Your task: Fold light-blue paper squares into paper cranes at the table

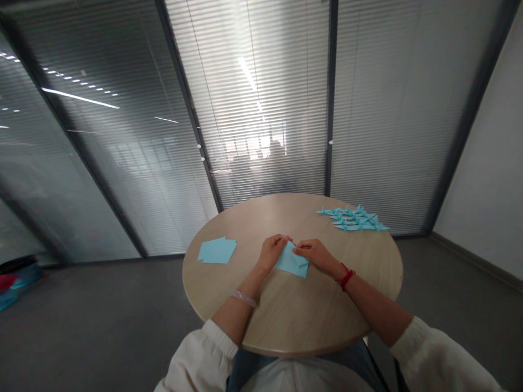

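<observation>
A light blue sheet of paper (291,263) lies on the round wooden table in front of me, with a creased or folded part near its right side. My left hand (273,251) grips its upper left edge, fingers closed together. At the upper right edge, my right hand (315,253) pinches the same paper between thumb and fingers. The two hands nearly meet at the paper's far corner, and the fingertips partly cover that corner.
Loose blue sheets (217,251) lie overlapping on the left of the round table (310,321). Several folded blue paper cranes (354,219) stand in rows at the far right edge. Glass partitions with blinds (265,109) rise behind the table.
</observation>
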Demonstrator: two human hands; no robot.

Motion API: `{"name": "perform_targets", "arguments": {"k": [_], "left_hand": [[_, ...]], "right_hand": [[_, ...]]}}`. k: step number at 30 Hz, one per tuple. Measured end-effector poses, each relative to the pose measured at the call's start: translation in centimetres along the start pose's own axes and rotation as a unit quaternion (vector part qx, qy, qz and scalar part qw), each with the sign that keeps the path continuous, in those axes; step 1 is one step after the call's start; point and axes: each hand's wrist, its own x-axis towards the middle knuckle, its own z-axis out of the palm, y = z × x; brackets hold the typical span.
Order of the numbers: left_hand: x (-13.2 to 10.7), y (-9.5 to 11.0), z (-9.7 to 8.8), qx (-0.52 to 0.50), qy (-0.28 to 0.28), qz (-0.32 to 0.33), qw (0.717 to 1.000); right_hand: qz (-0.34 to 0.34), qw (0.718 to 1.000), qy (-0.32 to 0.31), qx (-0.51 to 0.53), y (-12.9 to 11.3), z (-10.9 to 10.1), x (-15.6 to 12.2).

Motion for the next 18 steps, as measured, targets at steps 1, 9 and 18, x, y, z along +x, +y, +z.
{"name": "perform_targets", "arguments": {"k": [1, 9, 18], "left_hand": [[-0.01, 0.0, -0.01, 0.006, 0.002, 0.005, 1.0], [0.02, 0.08, -0.12, 0.075, 0.031, 0.012, 0.997], [-0.11, 0.01, 0.14, -0.021, -0.013, -0.046, 0.999]], "right_hand": [[-0.001, 1.0, 0.0, 0.0, 0.07, 0.02, 0.02], [0.007, 1.0, -0.004, 0.009, -0.45, 0.1, -0.2], [0.016, 1.0, 0.02, -0.008, 0.3, 0.09, 0.09]]}}
